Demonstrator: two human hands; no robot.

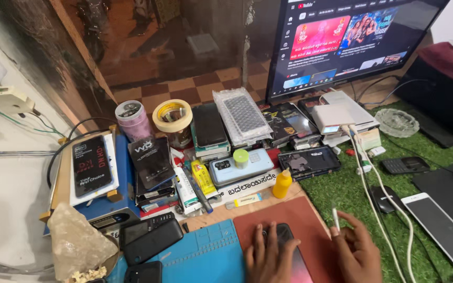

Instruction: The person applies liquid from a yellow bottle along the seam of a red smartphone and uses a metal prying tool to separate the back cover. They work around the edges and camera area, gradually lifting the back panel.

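- A dark phone [288, 251] lies on a reddish-brown mat [294, 220] at the near edge of the bench [247, 207], its lower end running out of the picture.
- The left hand [268, 259] rests flat on the phone, fingers spread and pressing down across its left side; it is laid open on the phone, not closed around it.
- The right hand [357, 251] sits just beside the phone, at the mat's right edge, closed in a pinch on a thin white stick [335, 219] that points upward.
- A blue mat [205, 257] lies directly left of the reddish one.
- A small yellow bottle [282, 184] stands farther in from the phone, past the mat's far edge.
- A white phone [439, 228] lies on the green turf [342, 188] toward the right edge of the bench, well apart from both hands.
- White cables [376, 199] cross the turf between the right hand and the white phone.
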